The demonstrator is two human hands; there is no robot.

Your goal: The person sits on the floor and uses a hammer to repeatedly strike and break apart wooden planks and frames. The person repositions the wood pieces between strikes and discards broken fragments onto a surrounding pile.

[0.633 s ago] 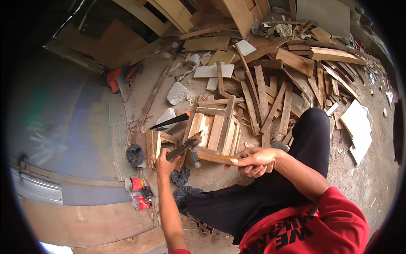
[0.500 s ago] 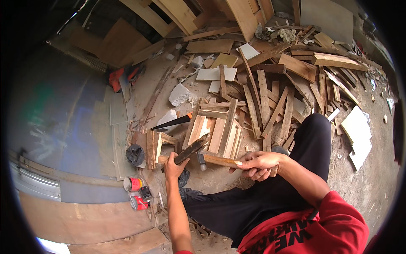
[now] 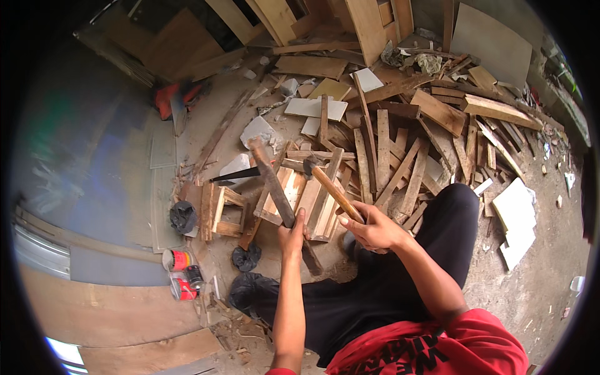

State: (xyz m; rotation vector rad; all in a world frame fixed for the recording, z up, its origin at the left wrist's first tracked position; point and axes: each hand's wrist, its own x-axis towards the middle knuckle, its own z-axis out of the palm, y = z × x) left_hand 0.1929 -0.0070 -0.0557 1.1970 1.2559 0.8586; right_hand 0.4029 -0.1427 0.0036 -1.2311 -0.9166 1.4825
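Observation:
My left hand (image 3: 292, 237) grips a dark, worn strip of wood (image 3: 273, 184), which slants up and away in front of me. In my right hand (image 3: 374, 229) is a hammer (image 3: 334, 192), held by its wooden handle with the dark head pointing away from me. Beyond both hands lies a slatted wooden stool-like frame (image 3: 320, 199), partly covered by the strip and the hammer. Left of it stands a smaller wooden frame (image 3: 220, 211). A handsaw (image 3: 234, 175) with a black blade lies behind them; the strip hides part of it.
Scrap boards (image 3: 384, 147) are heaped at the far right, with broken white panels (image 3: 517, 209) nearer. Red-labelled cans (image 3: 181, 260) and a black plastic bag (image 3: 183, 217) stand left. Large sheets (image 3: 87, 181) lie farther left. My bent knee (image 3: 459, 200) rises at right.
The wood strip has swung more upright and shifted in front of the slatted frame. My right hand has raised the hammer, its head now farther from me. The view has shifted slightly.

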